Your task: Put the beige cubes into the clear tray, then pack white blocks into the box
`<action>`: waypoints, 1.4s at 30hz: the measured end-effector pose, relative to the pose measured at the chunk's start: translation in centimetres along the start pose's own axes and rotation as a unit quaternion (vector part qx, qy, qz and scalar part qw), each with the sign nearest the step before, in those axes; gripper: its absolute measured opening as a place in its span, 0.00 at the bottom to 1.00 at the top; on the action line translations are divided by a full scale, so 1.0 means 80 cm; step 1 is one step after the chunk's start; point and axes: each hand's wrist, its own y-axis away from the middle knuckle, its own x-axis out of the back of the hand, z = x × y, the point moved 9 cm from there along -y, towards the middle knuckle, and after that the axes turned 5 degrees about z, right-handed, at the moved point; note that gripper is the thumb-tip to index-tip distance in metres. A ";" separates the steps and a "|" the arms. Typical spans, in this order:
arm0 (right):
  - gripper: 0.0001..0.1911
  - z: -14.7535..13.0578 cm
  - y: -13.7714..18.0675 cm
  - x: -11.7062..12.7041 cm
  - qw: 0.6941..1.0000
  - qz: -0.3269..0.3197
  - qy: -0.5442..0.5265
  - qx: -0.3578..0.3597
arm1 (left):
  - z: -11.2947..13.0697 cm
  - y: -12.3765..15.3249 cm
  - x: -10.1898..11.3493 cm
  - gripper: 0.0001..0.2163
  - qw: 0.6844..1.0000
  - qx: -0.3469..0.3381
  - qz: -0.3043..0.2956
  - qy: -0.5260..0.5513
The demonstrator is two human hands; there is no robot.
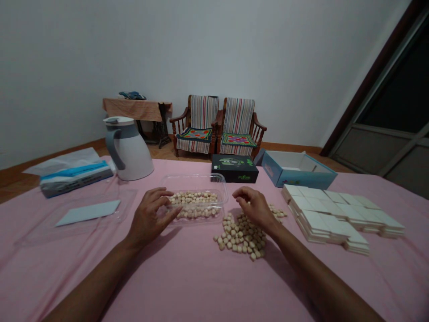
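My left hand (pixel 151 213) is at the left edge of a clear plastic container (pixel 223 185), thumb and fingers spread, holding nothing visible. Many small pale wooden pieces (pixel 192 198) lie in the container, which has a divider across it. To its right, a loose pile of the same small pieces (pixel 239 235) is spread on the pink cloth. Over the back of that pile, my right hand (pixel 255 208) is held with bent fingers. Its thumb and fingertips look slightly apart, near the container's right side, with no piece visible between them. The hand hides part of the pile.
Stacks of pale square tiles (pixel 321 210) lie at right. Behind stand a blue open box (pixel 295 178) and a black box (pixel 233 169). On the left are a white jug (pixel 132 152), a tissue pack (pixel 77 178) and a clear lid (pixel 129 199) with a white slip (pixel 89 212).
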 end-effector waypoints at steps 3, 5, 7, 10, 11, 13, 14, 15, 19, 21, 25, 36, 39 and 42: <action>0.12 0.009 0.012 -0.029 0.990 -0.091 0.095 0.046 | -0.001 0.001 0.000 0.10 1.000 0.002 -0.003 0.000; 0.13 0.010 0.022 -0.046 0.979 -0.140 0.129 0.072 | -0.001 0.000 0.000 0.10 1.000 0.003 -0.003 0.003; 0.13 0.009 0.028 -0.056 0.972 -0.167 0.148 0.078 | 0.000 0.000 0.001 0.10 1.000 0.004 -0.001 0.006; 0.14 0.009 0.031 -0.058 0.968 -0.180 0.167 0.060 | 0.001 -0.001 0.002 0.10 1.000 0.003 0.002 0.008; 0.13 0.009 0.030 -0.058 0.966 -0.184 0.173 0.052 | 0.002 -0.001 0.002 0.10 1.000 0.001 0.002 0.007; 0.10 0.010 0.029 -0.055 0.964 -0.185 0.186 0.044 | 0.002 -0.001 0.002 0.10 1.000 0.001 0.001 0.007; 0.09 0.010 0.027 -0.052 0.964 -0.179 0.193 0.044 | 0.002 0.000 0.002 0.10 1.000 0.001 0.000 0.007; 0.07 0.009 0.024 -0.047 0.965 -0.166 0.197 0.043 | 0.001 0.000 0.002 0.10 1.000 0.001 0.001 0.007; 0.05 -0.005 0.008 -0.014 0.988 -0.054 0.144 0.027 | 0.000 0.001 0.001 0.10 1.000 -0.005 0.001 0.002; 0.05 -0.018 0.004 0.003 0.997 0.008 0.073 0.017 | 0.001 0.001 0.001 0.10 1.000 -0.010 0.001 0.001; 0.05 -0.042 0.004 0.011 0.998 0.048 -0.036 0.022 | 0.002 0.001 0.002 0.09 1.000 -0.007 0.003 0.001; 0.12 -0.035 0.009 -0.006 0.988 0.030 -0.148 -0.015 | 0.002 0.000 0.001 0.09 1.000 0.001 0.002 0.003; 0.10 -0.034 0.006 0.010 0.995 0.059 -0.082 -0.017 | 0.003 0.000 0.001 0.10 1.000 -0.001 0.000 0.004; 0.09 -0.029 0.003 0.011 0.999 0.018 0.038 -0.013 | 0.003 -0.001 0.000 0.10 1.000 0.001 -0.001 0.006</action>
